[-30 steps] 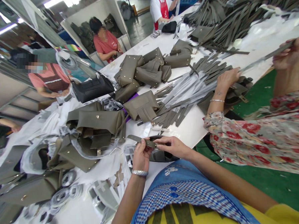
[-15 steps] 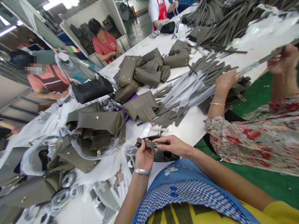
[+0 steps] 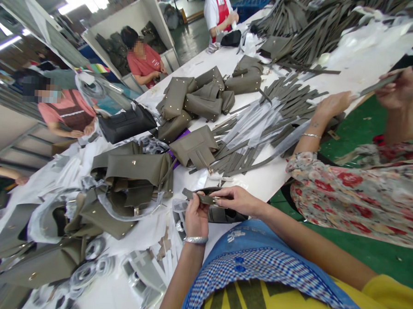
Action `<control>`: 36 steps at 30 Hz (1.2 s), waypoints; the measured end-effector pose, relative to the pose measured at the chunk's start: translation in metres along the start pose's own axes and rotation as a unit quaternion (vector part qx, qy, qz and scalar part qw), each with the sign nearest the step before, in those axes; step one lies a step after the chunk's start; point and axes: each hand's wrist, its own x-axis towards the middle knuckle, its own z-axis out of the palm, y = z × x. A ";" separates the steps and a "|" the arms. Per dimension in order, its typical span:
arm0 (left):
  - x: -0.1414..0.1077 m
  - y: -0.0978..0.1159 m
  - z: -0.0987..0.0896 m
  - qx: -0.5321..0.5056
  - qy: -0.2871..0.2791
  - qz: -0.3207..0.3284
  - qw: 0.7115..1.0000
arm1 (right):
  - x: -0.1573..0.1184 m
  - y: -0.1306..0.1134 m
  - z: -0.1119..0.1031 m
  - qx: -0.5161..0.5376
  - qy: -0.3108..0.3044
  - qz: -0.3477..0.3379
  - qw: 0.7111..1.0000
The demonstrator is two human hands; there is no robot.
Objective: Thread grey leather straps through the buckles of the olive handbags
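Low in the middle of the head view, my left hand (image 3: 196,218) pinches an olive strap (image 3: 204,199) between thumb and fingers; the strap's short end sticks out to the left. My right hand (image 3: 237,200) grips the same strap near a small metal buckle, its fingertips pressed together. Just beneath both hands lies a dark olive bag (image 3: 226,214) at the table edge, partly hidden by them.
Olive bags (image 3: 134,169) and wrapped handles cover the left side. More bags (image 3: 204,99) and a pile of straps (image 3: 256,125) lie ahead. A co-worker's hands (image 3: 333,105) stretch a strap at the right; other people stand across the white table (image 3: 193,64).
The strap's end now sticks out further left past my left hand, which has shifted slightly left. The co-worker's hands at the right have moved right, with a long strip trailing.
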 end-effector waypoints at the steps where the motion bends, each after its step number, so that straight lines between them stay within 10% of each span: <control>1: -0.002 0.002 -0.001 0.051 -0.005 0.037 0.998 | 0.000 0.001 0.001 -0.012 0.006 0.002 1.000; 6: -0.021 0.014 0.004 0.432 -0.080 0.252 0.862 | 0.004 0.011 0.013 -0.035 0.061 0.000 0.998; 10: -0.029 0.014 0.013 0.542 -0.124 0.349 0.754 | 0.007 0.022 0.019 0.024 0.098 -0.028 0.995; 17: -0.012 0.011 0.009 0.560 -0.126 0.352 0.740 | -0.010 0.013 0.003 -0.038 0.099 -0.057 0.993; 23: -0.005 0.001 0.010 0.654 -0.228 0.360 0.626 | -0.020 -0.028 0.004 -0.143 0.200 -0.114 0.963; 28: 0.013 0.009 0.003 0.669 -0.299 0.324 0.599 | -0.022 -0.026 -0.004 -0.031 0.280 -0.055 0.958; 32: 0.027 0.015 -0.011 0.726 -0.326 0.231 0.560 | -0.029 -0.015 -0.009 0.104 0.255 -0.051 0.960; 36: 0.027 0.011 -0.011 0.724 -0.344 0.234 0.550 | -0.033 -0.015 0.000 -0.037 0.194 -0.053 0.979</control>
